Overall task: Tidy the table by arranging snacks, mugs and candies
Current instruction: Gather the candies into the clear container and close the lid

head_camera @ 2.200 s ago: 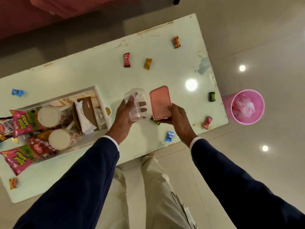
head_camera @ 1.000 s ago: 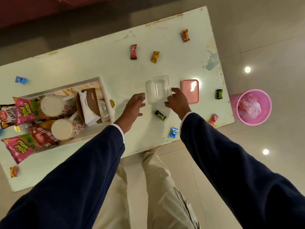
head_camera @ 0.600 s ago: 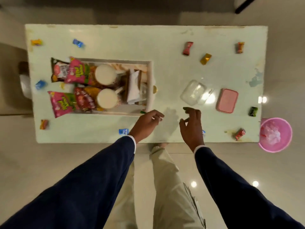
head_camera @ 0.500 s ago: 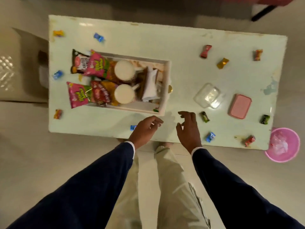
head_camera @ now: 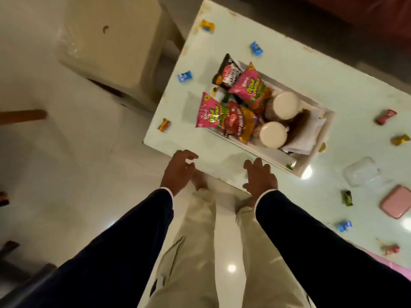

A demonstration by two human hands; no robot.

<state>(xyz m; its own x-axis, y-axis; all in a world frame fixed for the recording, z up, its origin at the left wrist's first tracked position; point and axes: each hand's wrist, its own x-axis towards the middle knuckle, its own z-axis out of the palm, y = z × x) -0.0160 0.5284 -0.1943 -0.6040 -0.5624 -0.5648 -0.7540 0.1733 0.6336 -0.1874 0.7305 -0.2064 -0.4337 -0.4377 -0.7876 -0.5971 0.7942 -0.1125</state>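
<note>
Tray long axis diagonal; left hand, right hand spread, empty.

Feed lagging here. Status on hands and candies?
Left hand and right hand open, empty, at table edge. Candies loose around tray. Clear box open, empty.

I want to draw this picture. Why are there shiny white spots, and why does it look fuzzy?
Head view: the spots are lamp glare, one on the table beside the tray, one on the floor. The fuzziness is motion blur, softening the left hand and the clear box.
</note>
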